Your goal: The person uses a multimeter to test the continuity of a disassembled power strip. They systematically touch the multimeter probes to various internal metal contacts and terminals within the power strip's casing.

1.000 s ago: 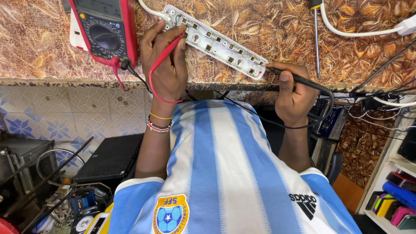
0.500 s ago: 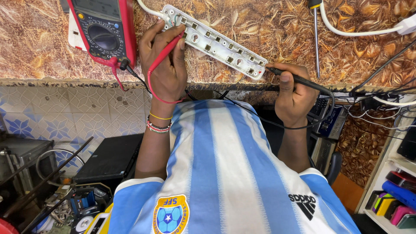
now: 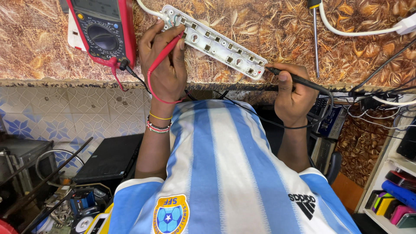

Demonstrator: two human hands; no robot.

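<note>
The left hand point(image 3: 167, 65) grips a red probe point(image 3: 167, 54), its tip on the near end of the white power strip point(image 3: 214, 41), which lies slantwise near the surface's point(image 3: 268, 26) front edge. The right hand point(image 3: 294, 97) grasps a black probe point(image 3: 299, 80) at the strip's other end. A red multimeter point(image 3: 102, 30) sits at the far left, a screwdriver point(image 3: 315, 34) to the right.

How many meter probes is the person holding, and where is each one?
2. The red probe is in the left hand, tip at the near end of the white power strip. The black probe is in the right hand, tip at the strip's other end.
</note>
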